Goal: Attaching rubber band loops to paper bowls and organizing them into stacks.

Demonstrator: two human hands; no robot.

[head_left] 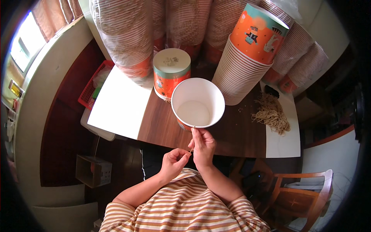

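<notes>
An open paper bucket [198, 101], white inside and orange outside, stands at the table's front edge with its mouth tilted toward me. My right hand [203, 147] pinches a thin tan string at the bucket's near rim, fingertips touching or very close to it. Below and to the left, my left hand [174, 164] is closed in a pinch on the same string [190, 151], which spans the short gap between both hands. How the string meets the bucket is hidden by my fingers. Behind the bucket, an upside-down orange and teal bucket [172, 73] shows its pale base.
A tall nested bucket stack [242, 65] leans at right. Plastic-wrapped stacks [123, 34] line the back. A tangle of tan strings [272, 114] lies on the table's right side. A red basket [87, 92] sits left; a wooden chair [305, 197] stands lower right.
</notes>
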